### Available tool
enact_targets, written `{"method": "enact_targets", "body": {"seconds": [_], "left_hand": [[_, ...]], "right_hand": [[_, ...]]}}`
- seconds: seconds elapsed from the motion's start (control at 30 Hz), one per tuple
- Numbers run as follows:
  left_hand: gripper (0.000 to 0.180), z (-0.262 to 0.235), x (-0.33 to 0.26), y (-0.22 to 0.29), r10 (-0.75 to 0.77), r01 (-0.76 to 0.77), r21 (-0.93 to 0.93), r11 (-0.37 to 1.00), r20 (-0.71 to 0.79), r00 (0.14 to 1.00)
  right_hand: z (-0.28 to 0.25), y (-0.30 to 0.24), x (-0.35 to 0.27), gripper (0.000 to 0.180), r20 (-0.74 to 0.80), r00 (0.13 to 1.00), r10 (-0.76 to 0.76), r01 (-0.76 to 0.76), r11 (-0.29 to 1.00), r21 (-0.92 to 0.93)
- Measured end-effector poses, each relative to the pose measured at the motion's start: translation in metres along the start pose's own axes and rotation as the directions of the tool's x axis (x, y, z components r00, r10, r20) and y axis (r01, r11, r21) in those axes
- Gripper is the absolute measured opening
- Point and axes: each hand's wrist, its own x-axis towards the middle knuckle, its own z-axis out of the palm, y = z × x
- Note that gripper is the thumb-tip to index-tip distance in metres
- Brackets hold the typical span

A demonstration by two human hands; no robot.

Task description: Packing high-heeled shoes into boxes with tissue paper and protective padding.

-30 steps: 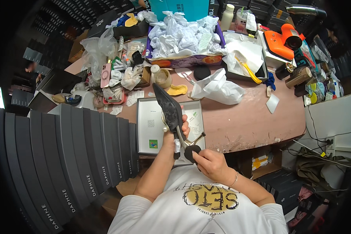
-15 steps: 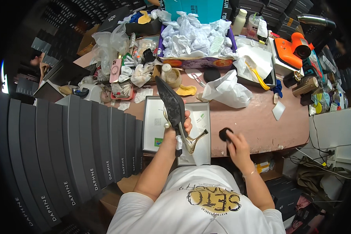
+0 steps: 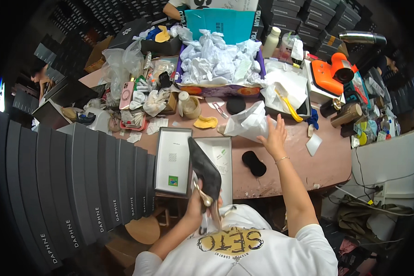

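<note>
A black pointed shoe (image 3: 204,165) with a metallic heel and an ankle strap is in my left hand (image 3: 195,205), held close to my shirt with its toe pointing away from me. The fingers wrap round its heel end. My right hand (image 3: 275,139) is stretched forward with its fingers apart, at the right edge of a crumpled sheet of white paper (image 3: 247,123); the fingertips seem to touch it. A black peanut-shaped pad (image 3: 254,163) lies on the table nearer to me. Behind the shoe is an opened shoe box (image 3: 173,162) with a white inside.
Dark shoe boxes (image 3: 83,177) are lined up on the left. A purple box (image 3: 225,88) heaped with white crumpled paper stands at the back. A yellow-handled tool (image 3: 288,105) rests in a tray, beside an orange device (image 3: 329,76). A jar (image 3: 188,106) sits mid-table.
My right hand has let go of the black pad, now on the table, and moved forward to the white paper. My left hand has drawn the shoe nearer to me and turned it.
</note>
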Motion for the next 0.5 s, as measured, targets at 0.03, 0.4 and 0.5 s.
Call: {"method": "enact_targets", "body": {"seconds": [0.03,0.4,0.5], "left_hand": [[0.080,0.005,-0.015,-0.001,-0.019,0.018,0.007,1.000,0.088,0.996],[0.040,-0.002,-0.064,0.018,0.437,-0.463,-0.189,0.866,-0.161,0.885],[0.038,-0.018,-0.071,0.039,0.632,-0.671,-0.090,0.736,-0.265,0.728]], "right_hand": [[0.014,0.011,0.008,0.060,0.049,0.998,-0.037,0.041,0.996,-0.074],[0.049,-0.215,-0.004,0.029,-0.076,0.850,-0.522,0.492,0.734,0.468],[0.116,-0.264,-0.019,0.017,0.476,0.495,-0.727,0.718,0.651,0.247]]}}
